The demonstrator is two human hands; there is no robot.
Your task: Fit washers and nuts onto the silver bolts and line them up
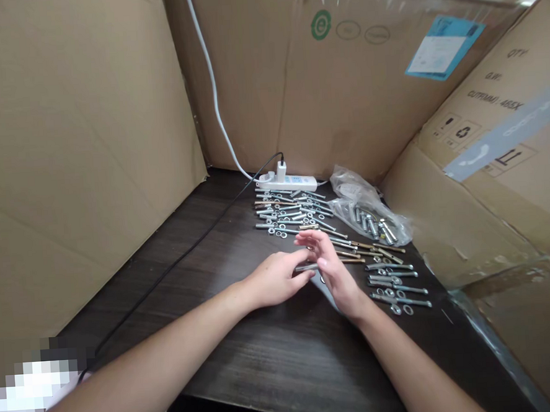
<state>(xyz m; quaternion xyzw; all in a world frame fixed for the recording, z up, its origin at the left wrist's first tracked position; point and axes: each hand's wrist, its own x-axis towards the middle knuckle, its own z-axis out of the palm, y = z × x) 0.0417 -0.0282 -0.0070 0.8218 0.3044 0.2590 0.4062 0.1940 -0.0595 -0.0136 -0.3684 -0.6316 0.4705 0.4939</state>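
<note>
My left hand is over the dark table with its thumb and index finger around a silver metal sleeve. Facing it is my right hand, fingers stretched out and slightly curved, its fingertips close to the left ones. I see nothing held in it. Just past both hands lie brass-coloured bolts, partly hidden by the right hand. Beyond them, silver bolts with loose nuts and washers lie in rows. To the right is another group of silver bolts, with washers beside them.
A white power strip with a plugged-in charger sits at the back. A black cable crosses the table's left side. At the back right lies a clear plastic bag of bolts. Cardboard boxes wall in the table.
</note>
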